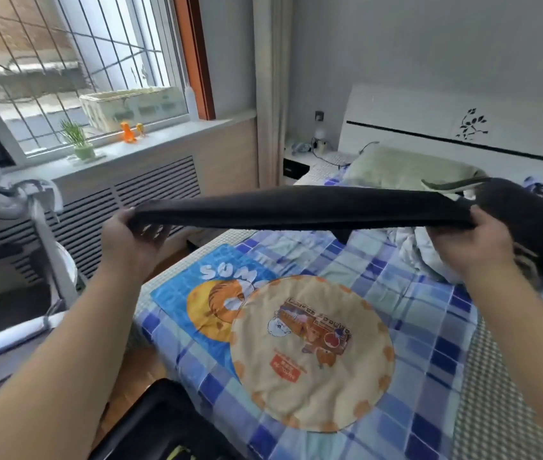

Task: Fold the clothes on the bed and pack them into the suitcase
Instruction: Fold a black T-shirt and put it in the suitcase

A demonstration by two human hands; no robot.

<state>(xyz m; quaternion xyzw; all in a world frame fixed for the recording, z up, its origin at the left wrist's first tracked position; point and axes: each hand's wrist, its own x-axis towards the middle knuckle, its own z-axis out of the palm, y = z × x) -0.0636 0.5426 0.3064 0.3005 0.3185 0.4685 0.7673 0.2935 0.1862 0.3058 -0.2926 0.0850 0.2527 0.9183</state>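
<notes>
I am seeing daylight entering through the window (74,61) at upper left, lighting the room evenly with soft shadows. Wide-angle distortion is bending the edges, and motion blur is softening the dark garment (303,207).

Garment (300,207) above bed (429,313)

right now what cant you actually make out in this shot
All in the head view:
- Dark garment, held stretched by left hand and right hand: its type is unclear, and its right end is blurred and cut by the frame edge.
- Suitcase: only a black corner shows at the bottom edge, so its contents are hidden.
- Rumpled clothes on the bed: partly hidden behind the right hand.
</notes>
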